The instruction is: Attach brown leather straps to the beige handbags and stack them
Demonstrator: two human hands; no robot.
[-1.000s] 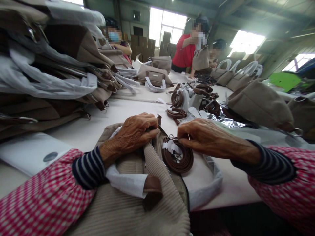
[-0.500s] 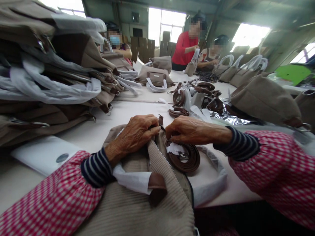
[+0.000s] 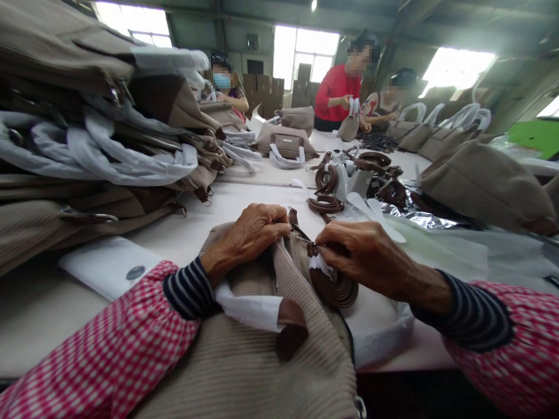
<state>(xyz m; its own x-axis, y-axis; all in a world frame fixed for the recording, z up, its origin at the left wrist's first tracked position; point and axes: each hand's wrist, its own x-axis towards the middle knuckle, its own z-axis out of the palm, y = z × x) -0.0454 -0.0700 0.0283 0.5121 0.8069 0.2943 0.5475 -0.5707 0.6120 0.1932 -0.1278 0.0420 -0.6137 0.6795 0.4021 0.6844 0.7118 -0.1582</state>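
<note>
Two hands work over the near edge of the counter [image 3: 248, 196]. The left hand [image 3: 251, 238] pinches the top rim of a beige corduroy bag [image 3: 262, 364], its fingers pressed together beside the zipper. The bag lies across this near edge, and its lower part comes down in front of it. The right hand [image 3: 371, 256] has its fingers bent and pinching at the brown end of a coiled strap [image 3: 335, 288], which rests against the open side of the bag.

Some open room is found behind the left hand, a bare white strip which runs between the bag pile [image 3: 39, 233] on the left side of the counter and the strap coils [image 3: 325, 203] near its middle. To the right there is less of it: a plastic sheet [image 3: 463, 250] spreads behind the right wrist, and a wrapped handle [image 3: 384, 340] lies by the near edge.

The right fingertips are partly hidden, so exactly which part of the strap end they grip cannot be told. The bag's bottom is cut off by the lower border, its inside is mostly hidden, and the pile is cut at the left.
</note>
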